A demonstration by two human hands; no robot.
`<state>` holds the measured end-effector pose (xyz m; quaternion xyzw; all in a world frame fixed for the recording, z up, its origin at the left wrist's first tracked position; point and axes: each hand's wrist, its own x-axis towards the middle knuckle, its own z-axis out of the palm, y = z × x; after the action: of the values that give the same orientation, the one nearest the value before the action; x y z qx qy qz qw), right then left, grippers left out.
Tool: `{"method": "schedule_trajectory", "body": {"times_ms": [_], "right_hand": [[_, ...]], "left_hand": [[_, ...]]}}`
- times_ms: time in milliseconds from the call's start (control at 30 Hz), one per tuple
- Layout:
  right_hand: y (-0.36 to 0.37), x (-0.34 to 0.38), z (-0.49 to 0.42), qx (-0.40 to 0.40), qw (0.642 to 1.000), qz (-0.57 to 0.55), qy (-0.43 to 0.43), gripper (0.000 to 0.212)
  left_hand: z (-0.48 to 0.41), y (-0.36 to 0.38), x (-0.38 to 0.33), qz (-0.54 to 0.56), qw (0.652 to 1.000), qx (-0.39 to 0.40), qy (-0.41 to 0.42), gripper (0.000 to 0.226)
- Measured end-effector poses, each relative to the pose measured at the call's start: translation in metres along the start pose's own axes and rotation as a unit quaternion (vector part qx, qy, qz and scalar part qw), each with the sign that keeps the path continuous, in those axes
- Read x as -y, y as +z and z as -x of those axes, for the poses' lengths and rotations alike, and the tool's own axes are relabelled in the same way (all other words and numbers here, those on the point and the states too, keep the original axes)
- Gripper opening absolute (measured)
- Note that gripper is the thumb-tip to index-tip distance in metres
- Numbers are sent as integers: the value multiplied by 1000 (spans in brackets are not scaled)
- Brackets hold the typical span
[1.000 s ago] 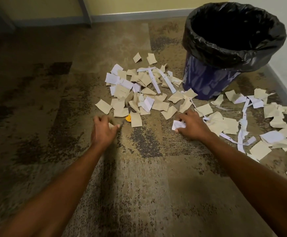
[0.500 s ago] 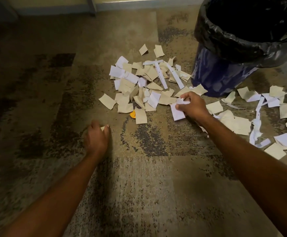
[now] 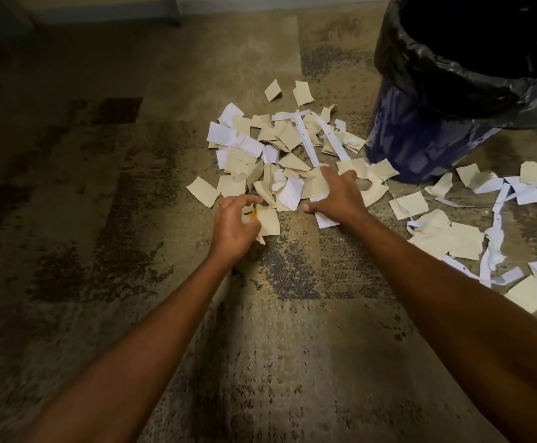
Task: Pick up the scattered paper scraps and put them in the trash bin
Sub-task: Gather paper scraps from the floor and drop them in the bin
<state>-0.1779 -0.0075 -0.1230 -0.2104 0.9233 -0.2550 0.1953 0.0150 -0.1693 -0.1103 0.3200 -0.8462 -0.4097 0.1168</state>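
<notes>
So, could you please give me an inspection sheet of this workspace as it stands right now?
Surface: mottled brown and tan carpet; the scraps lie straight on it.
Job's things: beige and white paper scraps heaped left of the trash bin, with more spread in front of it and to its right. The bin is upright and blue with a black liner; its inside is too dark to tell.
Clutter: nothing seen.
Grippers: left hand has its fingers curled on scraps at the heap's near edge, by an orange scrap; right hand lies spread flat on the heap.
Cables: nothing seen.
Surroundings: grey baseboard along the far wall.
</notes>
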Motion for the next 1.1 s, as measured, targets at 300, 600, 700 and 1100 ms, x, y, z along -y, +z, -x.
{"method": "schedule_trajectory", "body": {"times_ms": [300,600,700,1100], "right_hand": [[-5,5,-6,30,999,11,-28,63],[-4,5,5,6,989,-143,33,43],[0,5,17,14,975,-213,63,37],[16,5,70,64,876,-457,139,39]], "left_hand": [[0,35,-3,-118,991,45,38,50],[-14,39,-8,-119,990,41,-65,71],[-19,37,-1,-65,994,41,-80,54],[10,25,-16,147,982,67,-97,43]]}}
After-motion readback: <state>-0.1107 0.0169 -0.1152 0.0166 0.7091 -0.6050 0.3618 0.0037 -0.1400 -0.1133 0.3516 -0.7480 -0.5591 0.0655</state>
